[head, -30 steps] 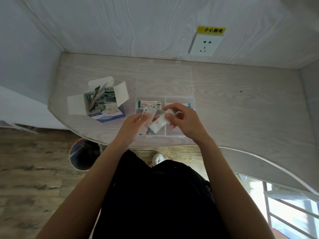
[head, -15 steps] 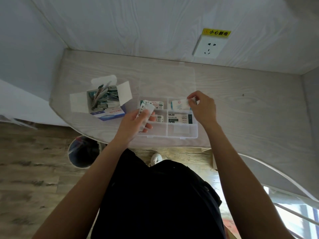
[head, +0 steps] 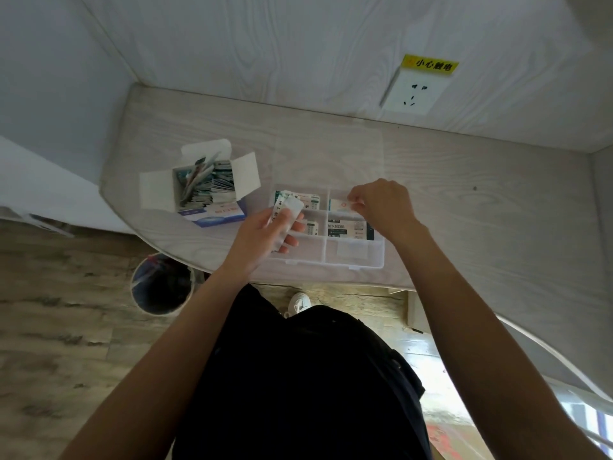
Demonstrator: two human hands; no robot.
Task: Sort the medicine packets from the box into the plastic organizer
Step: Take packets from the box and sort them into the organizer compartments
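A clear plastic organizer point(head: 354, 260) with several compartments lies on the table in front of me, its lid point(head: 328, 154) open flat behind it. My left hand point(head: 262, 235) holds a few white packets point(head: 288, 210) fanned out over the organizer's left side. My right hand point(head: 381, 204) hovers over the far right compartment, fingertips pinching a white packet with a red mark point(head: 341, 205) that lies in it. Other packets sit in the far left point(head: 306, 199) and middle right point(head: 348, 228) compartments. An open cardboard box point(head: 212, 194) full of packets stands to the left.
The light wooden table point(head: 481, 210) curves along its near edge and meets the wall at the back, where a socket point(head: 414, 92) sits under a yellow label. A round waste bin point(head: 161, 283) stands on the floor below the table's left end.
My right hand carried one packet away from my left hand to the far right compartment and now lowers it in. My left hand kept the remaining packets and barely moved.
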